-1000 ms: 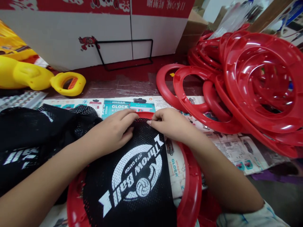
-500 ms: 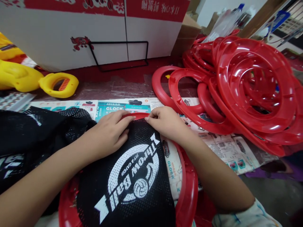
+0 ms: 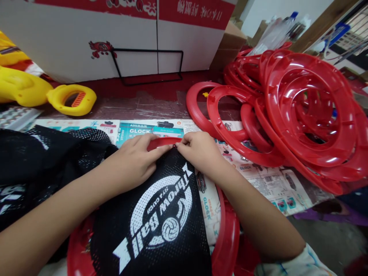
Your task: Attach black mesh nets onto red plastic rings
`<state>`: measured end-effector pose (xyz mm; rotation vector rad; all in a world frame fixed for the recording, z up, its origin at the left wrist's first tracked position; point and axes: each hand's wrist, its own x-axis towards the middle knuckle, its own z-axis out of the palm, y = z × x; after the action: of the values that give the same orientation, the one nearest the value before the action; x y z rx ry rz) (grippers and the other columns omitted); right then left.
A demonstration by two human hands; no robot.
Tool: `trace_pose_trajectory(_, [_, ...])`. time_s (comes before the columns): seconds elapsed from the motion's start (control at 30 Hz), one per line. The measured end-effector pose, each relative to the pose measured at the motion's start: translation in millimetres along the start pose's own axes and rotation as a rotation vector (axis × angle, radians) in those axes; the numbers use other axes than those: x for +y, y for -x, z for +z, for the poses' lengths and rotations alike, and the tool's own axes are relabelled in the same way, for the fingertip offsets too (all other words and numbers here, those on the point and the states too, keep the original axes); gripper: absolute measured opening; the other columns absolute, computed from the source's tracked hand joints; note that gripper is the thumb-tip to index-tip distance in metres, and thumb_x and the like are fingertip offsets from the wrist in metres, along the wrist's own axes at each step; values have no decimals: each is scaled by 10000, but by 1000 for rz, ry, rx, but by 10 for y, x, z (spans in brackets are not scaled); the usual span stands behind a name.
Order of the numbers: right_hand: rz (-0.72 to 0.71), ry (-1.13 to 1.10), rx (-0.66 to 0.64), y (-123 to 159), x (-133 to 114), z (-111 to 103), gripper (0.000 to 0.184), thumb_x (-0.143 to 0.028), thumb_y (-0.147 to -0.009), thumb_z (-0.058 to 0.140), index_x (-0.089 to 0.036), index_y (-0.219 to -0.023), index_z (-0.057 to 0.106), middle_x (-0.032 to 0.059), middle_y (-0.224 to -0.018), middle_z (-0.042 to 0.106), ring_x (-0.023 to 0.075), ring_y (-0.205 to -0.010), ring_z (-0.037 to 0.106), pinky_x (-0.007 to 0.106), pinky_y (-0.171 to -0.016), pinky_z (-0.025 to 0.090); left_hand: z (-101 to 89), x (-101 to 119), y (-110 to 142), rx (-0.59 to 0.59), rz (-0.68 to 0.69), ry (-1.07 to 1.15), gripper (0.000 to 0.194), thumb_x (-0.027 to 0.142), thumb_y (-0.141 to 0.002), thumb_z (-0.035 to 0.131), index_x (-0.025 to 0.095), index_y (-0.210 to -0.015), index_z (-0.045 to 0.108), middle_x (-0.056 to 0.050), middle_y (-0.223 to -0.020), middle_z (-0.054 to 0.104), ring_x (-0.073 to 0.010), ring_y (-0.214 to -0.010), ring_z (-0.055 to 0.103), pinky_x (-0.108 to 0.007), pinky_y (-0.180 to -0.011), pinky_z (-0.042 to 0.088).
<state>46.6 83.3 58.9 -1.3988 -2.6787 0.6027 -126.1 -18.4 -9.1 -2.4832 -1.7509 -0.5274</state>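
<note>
A black mesh cloth [image 3: 123,214] printed "Throw Ball" lies over a red plastic ring [image 3: 227,234], whose far rim shows between my hands. At that rim my left hand [image 3: 136,159] is closed on the cloth's edge, one finger reaching along it toward the other hand. My right hand [image 3: 201,153] pinches the same edge between thumb and fingers, close beside the left fingertip. A small dark bit shows between the fingertips. How the cloth meets the rim under the fingers is hidden.
Many red rings [image 3: 310,157] are heaped at the right. More black mesh cloth [image 3: 54,165] lies at the left, below a yellow plastic toy with a handle [image 3: 71,100]. A white and red carton [image 3: 132,34] stands behind a black wire frame [image 3: 149,83]. Printed card sheets [image 3: 260,178] cover the table.
My left fingertip has slid right along the cloth's edge, up to my right fingertips. More of the red rim shows behind it. The view has shifted slightly.
</note>
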Motion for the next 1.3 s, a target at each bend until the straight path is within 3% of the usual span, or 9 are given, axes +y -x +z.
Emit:
trace_pose_trajectory(0.13, [-35, 6, -11, 49, -39, -38, 171, -199, -854, 597, -147, -724, 695, 43, -715, 669, 141, -653, 551, 257, -596, 315, -64, -2, -2, -38, -43, 66, 481, 171, -890, 389, 201, -1340, 554, -173, -1225, 475, -329, -1052, 535, -506, -911, 489])
trace_pose_trajectory(0.23, [-88, -60, -99, 151, -87, -114, 138, -210, -850, 645, -158, -728, 683, 17, -710, 658, 122, -641, 546, 246, -596, 318, -200, 7, -8, -120, -134, 143, 456, 200, -904, 366, 208, -1326, 536, -137, -1161, 527, -279, -996, 574, -441, -880, 503])
trace_pose_trajectory(0.4, [-117, -30, -288, 287, -151, -223, 199, -224, -812, 699, -170, -637, 624, -11, -602, 568, 112, -576, 499, 245, -562, 292, -364, 46, -30, -209, -319, -64, 466, 325, -836, 449, 159, -1263, 540, -130, -990, 586, -290, -814, 600, -435, -731, 510])
trace_pose_trajectory(0.5, [-103, -54, -259, 264, -133, -234, 257, -237, -852, 660, -171, -610, 602, -15, -581, 554, 109, -556, 480, 251, -555, 283, -306, 40, -35, -95, -176, -20, 457, 307, -863, 410, 132, -1271, 518, -166, -1090, 598, -327, -980, 595, -477, -845, 510])
trace_pose_trajectory(0.63, [-64, -102, -164, 167, -64, -193, 261, -214, -858, 627, -163, -603, 597, -15, -582, 561, 108, -558, 466, 254, -559, 284, -163, -5, -33, 8, 12, 173, 432, 338, -945, 397, 140, -1323, 468, -179, -1332, 529, -309, -1202, 521, -497, -1018, 460])
trace_pose_trajectory(0.93, [45, -195, -48, 74, -19, -64, 209, -213, -827, 575, -155, -643, 654, 7, -587, 582, 124, -579, 493, 254, -581, 312, -109, -27, -35, 8, 42, 148, 431, 329, -965, 401, 175, -1347, 525, -189, -1322, 510, -343, -1178, 516, -557, -988, 461])
trace_pose_trajectory(1.3, [11, -83, -17, 19, 10, -12, 199, -234, -822, 587, -154, -649, 642, 23, -628, 620, 134, -603, 517, 258, -574, 307, -73, -15, -33, 28, 44, 77, 434, 311, -963, 390, 153, -1331, 556, -203, -1292, 502, -346, -1162, 517, -547, -985, 468])
